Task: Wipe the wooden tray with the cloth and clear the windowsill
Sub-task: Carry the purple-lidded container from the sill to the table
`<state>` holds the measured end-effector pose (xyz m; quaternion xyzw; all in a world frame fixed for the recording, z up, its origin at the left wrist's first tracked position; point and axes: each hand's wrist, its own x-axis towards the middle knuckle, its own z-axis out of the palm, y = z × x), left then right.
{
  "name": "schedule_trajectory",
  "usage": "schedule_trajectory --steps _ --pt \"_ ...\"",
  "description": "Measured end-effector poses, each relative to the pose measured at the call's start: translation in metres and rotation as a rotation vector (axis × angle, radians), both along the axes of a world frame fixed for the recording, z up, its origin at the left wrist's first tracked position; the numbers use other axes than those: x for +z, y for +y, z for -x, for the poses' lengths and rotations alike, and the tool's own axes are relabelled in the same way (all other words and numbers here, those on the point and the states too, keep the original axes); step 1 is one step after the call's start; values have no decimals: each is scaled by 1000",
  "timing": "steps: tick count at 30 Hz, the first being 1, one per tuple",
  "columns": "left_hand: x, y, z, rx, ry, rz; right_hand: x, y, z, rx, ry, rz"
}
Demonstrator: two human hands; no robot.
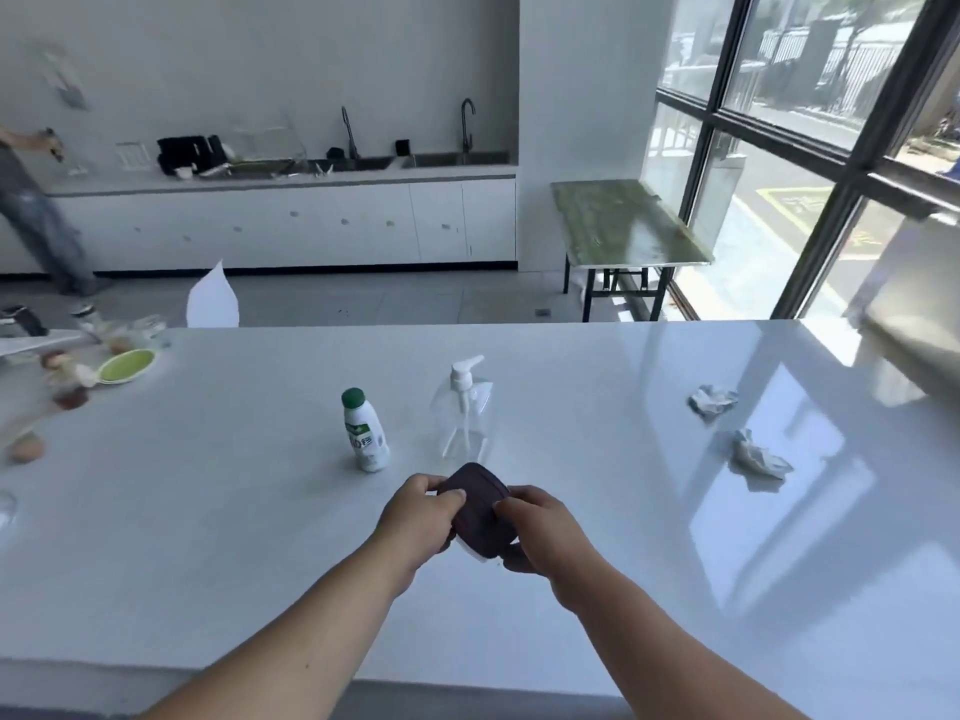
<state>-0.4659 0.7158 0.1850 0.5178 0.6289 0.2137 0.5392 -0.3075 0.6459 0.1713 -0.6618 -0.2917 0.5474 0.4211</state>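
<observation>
We see the left hand [415, 517] and right hand [540, 532] both clamped on a dark tray [480, 509] held between them over the counter [597, 563], fingers curled on its opposite edges, just in front of the pump bottle [464, 407].

Both hands hold a small dark brown rounded-square wooden tray [480, 509] above the glossy white worktop [597, 537]: left hand [418, 517] on its left edge, right hand [540, 530] on its right. Beyond stand a green-capped white bottle [365, 431] and a clear pump dispenser [464, 407]; two crumpled tissues [758, 457] lie right.
</observation>
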Motion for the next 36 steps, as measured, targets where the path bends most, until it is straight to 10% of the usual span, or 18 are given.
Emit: schedule_trajectory --steps 20,26,36 --pt "-122 147 -79 -97 349 242 -136 158 -89 79 65 270" --pt "-73 164 -78 -407 615 -129 -87 160 -115 69 -331 157" --pt "26 138 -130 -908 409 -589 39 39 -136 -175 -1041 79"
